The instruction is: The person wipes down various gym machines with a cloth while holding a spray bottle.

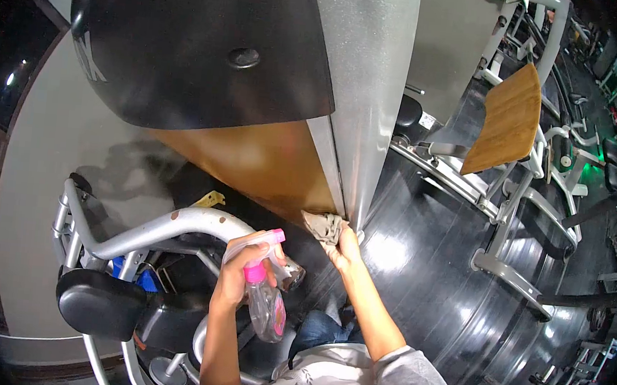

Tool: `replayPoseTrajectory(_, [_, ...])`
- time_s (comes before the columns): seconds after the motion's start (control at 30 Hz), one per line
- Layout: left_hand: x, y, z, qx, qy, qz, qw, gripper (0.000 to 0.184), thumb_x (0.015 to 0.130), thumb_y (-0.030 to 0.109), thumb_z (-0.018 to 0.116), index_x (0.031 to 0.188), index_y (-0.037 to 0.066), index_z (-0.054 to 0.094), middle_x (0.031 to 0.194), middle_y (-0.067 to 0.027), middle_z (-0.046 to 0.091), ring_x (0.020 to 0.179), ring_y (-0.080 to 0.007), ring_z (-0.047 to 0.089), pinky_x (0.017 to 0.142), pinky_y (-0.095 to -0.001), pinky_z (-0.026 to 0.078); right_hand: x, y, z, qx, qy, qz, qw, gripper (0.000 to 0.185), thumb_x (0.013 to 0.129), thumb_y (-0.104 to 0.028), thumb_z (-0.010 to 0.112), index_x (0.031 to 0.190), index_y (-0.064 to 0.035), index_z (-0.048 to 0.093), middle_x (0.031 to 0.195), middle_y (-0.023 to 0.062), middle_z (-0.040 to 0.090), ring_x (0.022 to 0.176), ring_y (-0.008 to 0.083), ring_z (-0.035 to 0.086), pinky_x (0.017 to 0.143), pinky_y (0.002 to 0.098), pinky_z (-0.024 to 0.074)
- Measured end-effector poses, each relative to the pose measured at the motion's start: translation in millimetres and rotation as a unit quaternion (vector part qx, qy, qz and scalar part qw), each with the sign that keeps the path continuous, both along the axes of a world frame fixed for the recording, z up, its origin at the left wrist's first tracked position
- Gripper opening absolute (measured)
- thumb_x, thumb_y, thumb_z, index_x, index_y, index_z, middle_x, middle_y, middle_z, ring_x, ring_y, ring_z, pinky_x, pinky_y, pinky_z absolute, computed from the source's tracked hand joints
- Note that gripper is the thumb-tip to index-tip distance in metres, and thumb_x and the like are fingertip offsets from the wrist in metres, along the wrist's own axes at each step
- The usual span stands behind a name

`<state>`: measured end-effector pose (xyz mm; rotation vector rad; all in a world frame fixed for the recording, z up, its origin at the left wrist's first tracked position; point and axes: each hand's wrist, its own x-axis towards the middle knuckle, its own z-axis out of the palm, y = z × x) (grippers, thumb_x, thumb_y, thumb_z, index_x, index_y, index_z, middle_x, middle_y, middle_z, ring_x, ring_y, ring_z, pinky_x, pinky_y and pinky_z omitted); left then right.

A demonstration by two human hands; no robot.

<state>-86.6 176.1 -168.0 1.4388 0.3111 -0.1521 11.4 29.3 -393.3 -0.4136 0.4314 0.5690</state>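
My left hand (232,270) is wrapped round the neck of a clear spray bottle (266,310) with a pink and white trigger head. The bottle hangs upright, tilted a little. In my right hand (344,247) is a bunched beige cloth (326,228), pressed against the low corner of a brown panel (274,164). That panel sits below a large black cover (204,44) and beside a grey metal column (365,87). The fingertips of my right hand are partly hidden behind the cloth.
A silver machine frame (173,228) with chipped paint curves close to my left hand. Black padded seats (100,305) stand at the lower left. To the right, a wooden board (507,122) is fixed to another machine above the dark floor (406,252).
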Motion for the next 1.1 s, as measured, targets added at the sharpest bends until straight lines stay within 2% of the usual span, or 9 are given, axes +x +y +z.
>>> replayPoseTrajectory(0.13, [0,3,-8,0.016,-0.020,0.000,1.000,0.039,0.083,0.032,0.054,0.095,-0.004,0.063,0.076,-0.0150,0.066,0.049,-0.0215,0.060,0.047,-0.0299,0.048,-17,-13,65,0.007,-0.093,-0.011,0.996,0.031,0.105,-0.024,0.040,0.121,-0.0005,0.053,0.113,0.0127,0.065,0.101,0.0242,0.067,0.088,0.0386,0.0567])
replayPoseTrajectory(0.3, [0,2,-3,-0.002,-0.056,-0.021,0.998,0.035,0.087,0.023,0.053,0.099,-0.007,0.064,0.081,-0.0128,0.066,0.052,-0.0188,0.062,0.052,-0.0281,0.048,-43,-39,128,-0.112,-0.091,-0.003,0.990,0.035,0.100,-0.019,0.050,0.133,-0.0070,0.047,0.122,0.0093,0.059,0.111,0.0184,0.060,0.092,0.0355,0.0529])
replayPoseTrajectory(0.53, [-1,-1,0,-0.041,-0.092,-0.045,0.994,0.037,0.088,0.024,0.054,0.104,-0.008,0.064,0.081,-0.0129,0.067,0.051,-0.0181,0.062,0.048,-0.0266,0.050,-61,-78,113,-0.187,-0.139,-0.041,0.972,0.039,0.100,-0.020,0.051,0.137,-0.0105,0.041,0.126,0.0106,0.054,0.112,0.0206,0.058,0.093,0.0357,0.0513])
replayPoseTrajectory(0.73, [-6,-16,12,-0.070,-0.128,-0.047,0.988,0.035,0.089,0.022,0.055,0.107,-0.005,0.066,0.079,-0.0100,0.066,0.054,-0.0140,0.060,0.046,-0.0250,0.048,-90,-122,136,-0.065,-0.131,-0.005,0.989,0.053,0.093,-0.025,0.063,0.140,-0.0134,0.040,0.126,0.0091,0.054,0.111,0.0209,0.058,0.093,0.0363,0.0523])
replayPoseTrajectory(0.87, [-10,-24,26,-0.066,-0.150,-0.071,0.984,0.033,0.089,0.020,0.055,0.109,-0.005,0.067,0.078,-0.0082,0.065,0.060,-0.0111,0.059,0.046,-0.0241,0.047,-106,-138,141,-0.111,-0.191,0.031,0.975,0.062,0.087,-0.013,0.067,0.142,-0.0077,0.040,0.127,0.0101,0.056,0.113,0.0203,0.059,0.094,0.0363,0.0515])
replayPoseTrajectory(0.93, [-13,-28,29,-0.046,-0.164,-0.074,0.983,0.032,0.090,0.019,0.055,0.109,-0.004,0.067,0.078,-0.0082,0.065,0.060,-0.0112,0.060,0.045,-0.0242,0.048,-119,-145,150,-0.147,-0.220,0.027,0.964,0.055,0.084,-0.013,0.064,0.137,-0.0047,0.048,0.121,0.0074,0.062,0.107,0.0183,0.062,0.092,0.0327,0.0528])
replayPoseTrajectory(1.0, [-21,-36,25,-0.049,-0.171,-0.065,0.982,0.032,0.089,0.019,0.055,0.109,-0.004,0.067,0.077,-0.0085,0.065,0.062,-0.0121,0.061,0.045,-0.0244,0.048,-129,-157,153,-0.165,-0.237,0.038,0.957,0.059,0.083,-0.010,0.060,0.140,-0.0035,0.046,0.124,0.0081,0.061,0.109,0.0185,0.061,0.094,0.0320,0.0512])
replayPoseTrajectory(1.07, [-35,-47,20,-0.061,-0.166,-0.058,0.982,0.033,0.089,0.020,0.055,0.108,-0.005,0.067,0.078,-0.0092,0.065,0.065,-0.0130,0.063,0.044,-0.0245,0.049,-138,-166,159,-0.206,-0.263,0.011,0.943,0.059,0.085,-0.011,0.056,0.141,-0.0027,0.044,0.128,0.0089,0.059,0.113,0.0186,0.060,0.097,0.0311,0.0486])
replayPoseTrajectory(1.1, [-44,-52,18,-0.051,-0.176,-0.059,0.981,0.034,0.089,0.020,0.055,0.108,-0.005,0.067,0.078,-0.0095,0.065,0.066,-0.0132,0.063,0.044,-0.0246,0.050,-140,-174,161,-0.177,-0.253,0.014,0.951,0.061,0.086,-0.004,0.057,0.144,-0.0022,0.039,0.133,0.0116,0.055,0.122,0.0225,0.053,0.106,0.0345,0.0400])
